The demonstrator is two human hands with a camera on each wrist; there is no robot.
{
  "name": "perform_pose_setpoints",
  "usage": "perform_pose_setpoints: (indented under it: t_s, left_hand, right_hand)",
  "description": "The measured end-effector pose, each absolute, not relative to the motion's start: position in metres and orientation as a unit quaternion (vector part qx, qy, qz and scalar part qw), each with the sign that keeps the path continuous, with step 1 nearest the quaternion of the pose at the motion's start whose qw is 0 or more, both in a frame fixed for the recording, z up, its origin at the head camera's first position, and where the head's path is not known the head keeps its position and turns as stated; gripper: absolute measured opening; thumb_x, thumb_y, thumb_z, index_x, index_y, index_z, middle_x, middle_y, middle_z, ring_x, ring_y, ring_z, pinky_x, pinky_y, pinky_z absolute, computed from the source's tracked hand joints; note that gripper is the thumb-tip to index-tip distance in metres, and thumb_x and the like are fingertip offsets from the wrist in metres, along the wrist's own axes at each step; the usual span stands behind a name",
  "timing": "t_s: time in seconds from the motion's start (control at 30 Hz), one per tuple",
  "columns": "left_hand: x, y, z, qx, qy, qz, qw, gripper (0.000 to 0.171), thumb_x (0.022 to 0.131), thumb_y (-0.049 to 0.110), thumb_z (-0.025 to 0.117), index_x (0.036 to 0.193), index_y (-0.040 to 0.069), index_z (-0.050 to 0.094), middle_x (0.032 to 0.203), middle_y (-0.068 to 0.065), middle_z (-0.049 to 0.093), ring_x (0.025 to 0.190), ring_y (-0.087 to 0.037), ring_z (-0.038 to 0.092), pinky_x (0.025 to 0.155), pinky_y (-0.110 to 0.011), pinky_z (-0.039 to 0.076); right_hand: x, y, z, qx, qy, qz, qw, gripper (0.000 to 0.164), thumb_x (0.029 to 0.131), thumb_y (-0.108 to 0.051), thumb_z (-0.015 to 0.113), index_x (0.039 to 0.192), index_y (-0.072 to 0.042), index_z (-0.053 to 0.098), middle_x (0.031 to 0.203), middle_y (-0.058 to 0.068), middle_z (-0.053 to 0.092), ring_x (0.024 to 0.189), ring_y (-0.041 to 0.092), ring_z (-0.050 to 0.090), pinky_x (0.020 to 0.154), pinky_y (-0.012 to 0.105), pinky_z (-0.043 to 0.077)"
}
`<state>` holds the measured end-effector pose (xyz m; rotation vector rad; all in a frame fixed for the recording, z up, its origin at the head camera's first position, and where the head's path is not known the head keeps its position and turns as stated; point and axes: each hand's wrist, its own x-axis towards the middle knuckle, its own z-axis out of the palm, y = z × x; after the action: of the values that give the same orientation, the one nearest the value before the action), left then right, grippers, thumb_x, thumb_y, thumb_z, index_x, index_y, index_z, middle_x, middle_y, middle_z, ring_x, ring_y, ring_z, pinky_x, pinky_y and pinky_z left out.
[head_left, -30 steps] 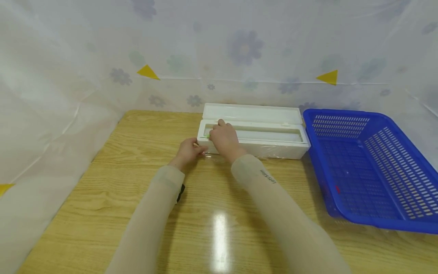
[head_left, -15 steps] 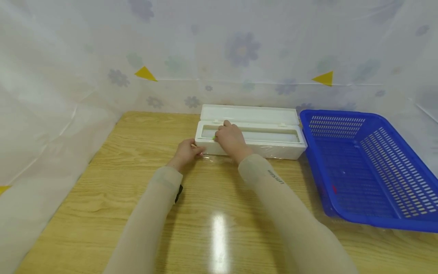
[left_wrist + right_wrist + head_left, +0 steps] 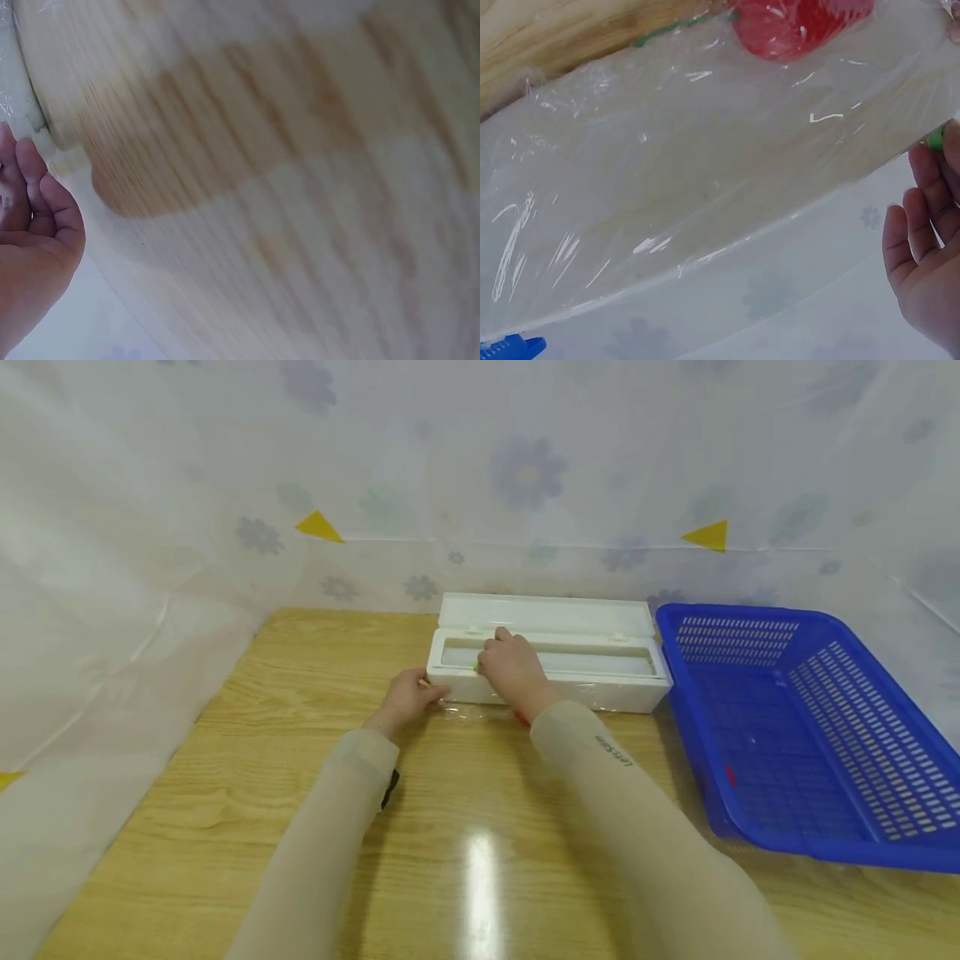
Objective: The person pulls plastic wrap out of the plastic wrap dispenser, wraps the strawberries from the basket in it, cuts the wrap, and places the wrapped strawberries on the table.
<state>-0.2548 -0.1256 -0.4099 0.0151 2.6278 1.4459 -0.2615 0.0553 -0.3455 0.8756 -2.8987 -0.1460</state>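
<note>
The white box (image 3: 600, 695) stands at the back of the wood-grain surface (image 3: 225, 827), its long side facing the person. The lid (image 3: 547, 613) is swung back along the rear edge. A pale strip (image 3: 596, 662) is visible in the long opening at the top. Clear film (image 3: 667, 180) covers the front face of the box and shows creases and bright reflections.

Right hand (image 3: 519, 675): positioned over the front edge of the opening, left of the box's middle. The grip is narrow, with the fingertips pinching a small green piece (image 3: 477, 667) at that edge.

Left hand (image 3: 407, 700): positioned at the left front corner of the box, thumb toward the front face. The fingers are bent; whether the grip holds the box or the edge of the film cannot be told.

In the right wrist view, a red rounded shape (image 3: 802, 22) lies at the lower edge of the box front, partly cut off by the frame; its nature cannot be told.

The blue basket (image 3: 810, 852) is located just beside the right end of the box. A flowered sheet (image 3: 532, 472) hangs behind the surface, bearing two yellow triangles (image 3: 707, 537) above the box level.
</note>
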Motion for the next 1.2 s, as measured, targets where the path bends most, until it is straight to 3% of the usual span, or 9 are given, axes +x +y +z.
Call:
perform_pose_setpoints:
  t_s: [0.7,0.87,1.1,1.2]
  left_hand:
    - [-0.252,-0.127,-0.408,0.019,0.881,0.467,0.072,0.021,0.088,0.013,0.061,0.095,-0.007,0.059,0.084,-0.019,0.07,0.065,-0.01,0.058,0.06,-0.017,0.045]
    - [-0.254,-0.128,-0.408,0.011,0.879,0.469,0.087,0.021,0.089,0.014,0.061,0.096,-0.006,0.057,0.08,-0.014,0.07,0.065,-0.009,0.06,0.06,-0.018,0.045]
    - [-0.255,-0.128,-0.41,0.008,0.876,0.474,0.091,0.021,0.089,0.014,0.061,0.096,-0.005,0.055,0.08,-0.013,0.07,0.064,-0.008,0.062,0.062,-0.019,0.049]
    - [-0.255,-0.128,-0.41,0.008,0.877,0.472,0.091,0.023,0.089,0.014,0.061,0.099,-0.006,0.056,0.082,-0.015,0.071,0.063,-0.008,0.062,0.064,-0.02,0.051]
  right_hand:
    - [-0.266,0.073,-0.336,0.316,-0.947,-0.051,0.037,0.019,0.086,-0.022,0.064,0.089,-0.008,0.076,0.09,0.007,0.073,0.082,0.023,0.048,0.068,0.036,0.046]
    - [-0.266,0.078,-0.333,0.314,-0.948,-0.049,0.021,0.017,0.085,-0.021,0.065,0.085,-0.007,0.076,0.09,0.007,0.074,0.081,0.021,0.046,0.069,0.035,0.046]
    - [-0.268,0.084,-0.328,0.303,-0.952,-0.041,-0.014,0.021,0.086,-0.023,0.064,0.09,-0.007,0.075,0.092,0.007,0.073,0.086,0.022,0.05,0.073,0.035,0.05]
    - [-0.269,0.087,-0.327,0.295,-0.955,-0.033,-0.029,0.021,0.086,-0.023,0.064,0.093,-0.007,0.075,0.097,0.009,0.074,0.097,0.025,0.055,0.081,0.036,0.052]
